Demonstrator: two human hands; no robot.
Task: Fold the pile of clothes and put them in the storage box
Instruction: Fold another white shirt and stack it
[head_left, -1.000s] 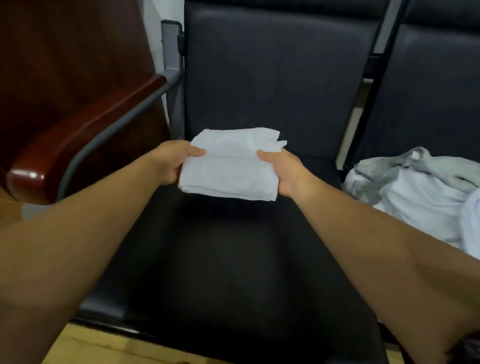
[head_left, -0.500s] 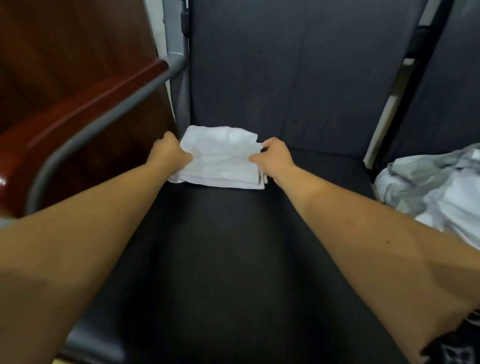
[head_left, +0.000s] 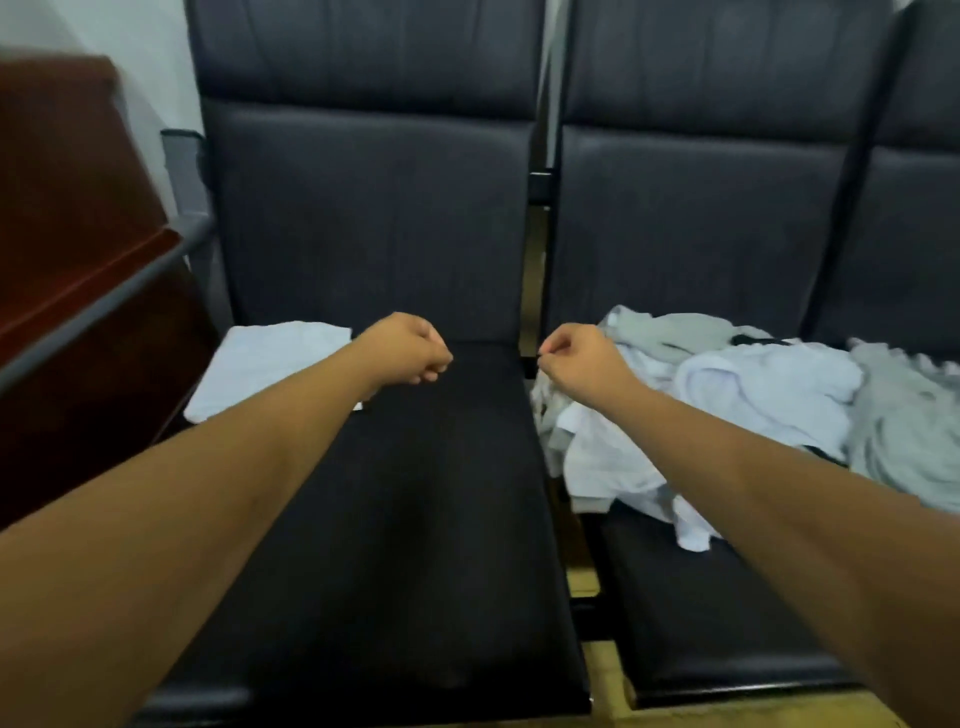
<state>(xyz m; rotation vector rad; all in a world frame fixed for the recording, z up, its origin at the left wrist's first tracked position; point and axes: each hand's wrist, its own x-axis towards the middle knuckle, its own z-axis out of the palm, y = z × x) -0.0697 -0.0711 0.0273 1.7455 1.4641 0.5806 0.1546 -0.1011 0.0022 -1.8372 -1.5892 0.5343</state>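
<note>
Head view was the only one given. The fingers (head_left: 434, 371) of the left hand (head_left: 408, 351) were seen curled into the palm, with nothing held in them. The fingers (head_left: 550, 358) of the right hand (head_left: 584, 364) were curled too, thumb drawn against forefinger; whether a fold of cloth was pinched there could not be told. Both hands were held in the air above the back of the black seat (head_left: 415, 519), the left one over its middle, the right one over its right edge. A folded white garment (head_left: 265, 364) was laid flat in the back left corner of that seat, partly hidden behind the left forearm. The pile of clothes (head_left: 753, 384), white and grey pieces tangled together, was heaped on the neighbouring seat (head_left: 675, 623) just right of the black seat, its nearest edge below the right hand. A wooden armrest (head_left: 78, 283) was seen to the left of the black seat. No storage box was shown.

The step in hand was judged to be the fetching of the next piece from the pile. It would be done well if a single garment were taken by a hem or shoulder line, not by a bunched middle, and lifted clear before being drawn across, so that no other pieces were dragged into the gap at the right edge of the black seat. The bare front of that seat was judged best for spreading it, with the folded garment left undisturbed.
</note>
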